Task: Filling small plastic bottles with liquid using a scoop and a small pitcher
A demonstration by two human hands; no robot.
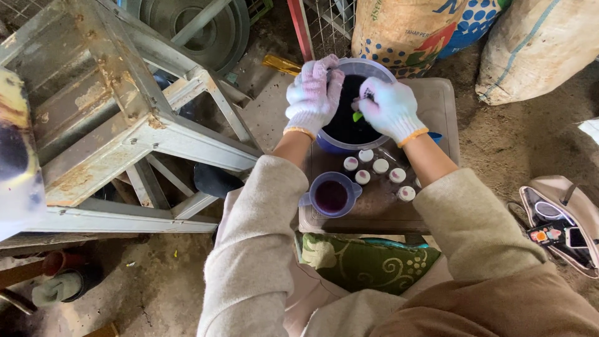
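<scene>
closest to the camera are two beige sleeves, and a green cushion (365,262) with a pale swirl pattern sits at the near edge of a brownish plastic stool (444,103) that's being used as a little table.

containers: a blue bowl (345,142) with a clear rim sits at the far edge of the stool, full of very dark liquid. both hands are in white knit gloves over it. left hand (314,97) curls over the bowl's far left rim, fingers bent and gripping the edge. right hand (390,109) has its fingers pressed together pinching something small and dark just above the liquid, can't make out what it is. a bit of bright green (357,116) pokes out under that hand.

nearer, toward the stool's left edge, a small purple cup (332,195) holds dark purplish liquid. just right of it is a cluster of small round white-capped pots (380,166), a few showing pinkish tops, sitting between the bowl and the near right edge.

around: a rusty white-painted metal frame (125,118) fills the left side, right up against the stool. big printed sacks (405,28) stand behind the bowl. an open beige bag (564,221) lies on the ground to the right.

floor is bare packed dirt.
</scene>
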